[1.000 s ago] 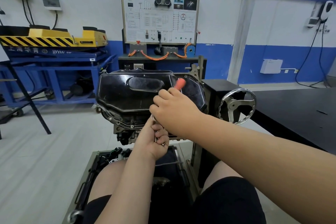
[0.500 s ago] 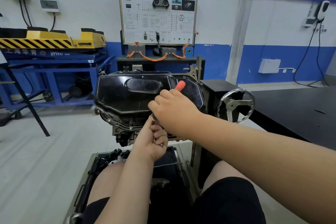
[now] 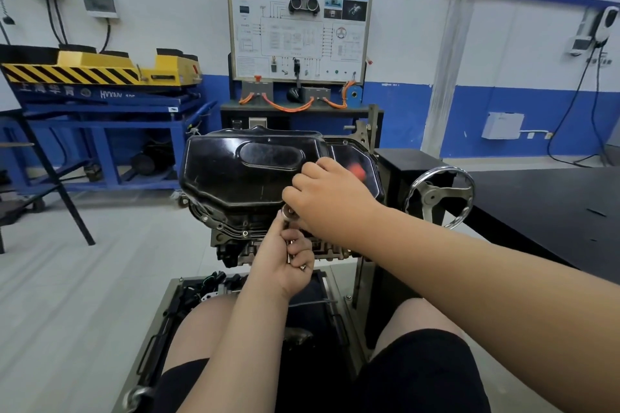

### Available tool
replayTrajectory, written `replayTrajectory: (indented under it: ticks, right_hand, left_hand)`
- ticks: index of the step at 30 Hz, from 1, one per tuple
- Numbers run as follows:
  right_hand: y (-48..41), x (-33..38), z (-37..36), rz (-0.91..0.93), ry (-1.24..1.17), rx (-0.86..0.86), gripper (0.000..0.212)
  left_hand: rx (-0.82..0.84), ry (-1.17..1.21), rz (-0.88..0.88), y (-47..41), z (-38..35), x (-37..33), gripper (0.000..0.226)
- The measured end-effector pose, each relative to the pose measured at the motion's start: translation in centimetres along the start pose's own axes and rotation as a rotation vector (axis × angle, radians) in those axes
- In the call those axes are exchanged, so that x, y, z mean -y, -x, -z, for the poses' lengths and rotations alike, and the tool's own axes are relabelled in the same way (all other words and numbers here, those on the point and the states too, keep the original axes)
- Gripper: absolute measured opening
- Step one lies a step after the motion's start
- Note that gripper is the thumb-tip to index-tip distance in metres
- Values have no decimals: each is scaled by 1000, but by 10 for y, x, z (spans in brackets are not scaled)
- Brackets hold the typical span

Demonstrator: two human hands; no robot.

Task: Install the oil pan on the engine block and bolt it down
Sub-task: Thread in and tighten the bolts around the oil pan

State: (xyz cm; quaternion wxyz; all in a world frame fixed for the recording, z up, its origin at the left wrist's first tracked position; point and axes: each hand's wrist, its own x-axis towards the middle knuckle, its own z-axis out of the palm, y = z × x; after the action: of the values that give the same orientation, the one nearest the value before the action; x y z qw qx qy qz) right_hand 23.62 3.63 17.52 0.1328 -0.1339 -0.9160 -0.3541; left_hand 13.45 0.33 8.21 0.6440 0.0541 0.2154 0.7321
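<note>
Grip | right hand [image 3: 330,193] clenched round red-handled tool [image 3: 357,171] at oil pan [image 3: 241,171] edge | left hand [image 3: 285,261] — curled round metal shaft [image 3: 290,246]

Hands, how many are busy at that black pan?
2. The right hand grips a red-handled tool over the oil pan; the left hand, below it, holds a metal shaft.
</note>
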Motion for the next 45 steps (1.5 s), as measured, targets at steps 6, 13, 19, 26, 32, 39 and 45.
replayTrajectory:
  ticks: [6,13,19,26,32,39,45]
  right_hand:
    - [2,13,-2,-127,-42,38,39]
    - [2,7,0,33,-14,-4,24]
    - [-1,20,1,-215,-90,113,47]
    - [-2,8,3,32,6,12,25]
    - [-4,15,9,-206,-94,186,48]
    - [-3,13,4,51,35,33,26]
    - [-7,11,6,-206,-76,140,45]
  left_hand:
    - [-28,-77,-55,2,0,-4,40]
    - [-13,-85,-36,-1,0,1,46]
    - [-65,-165,-95,1,5,-2,45]
    - [-21,-80,-42,2,1,-1,49]
    - [-24,-153,-94,1,4,-2,43]
    - [-23,-112,-77,-2,5,1,51]
    - [21,-153,-140,0,6,-2,25]
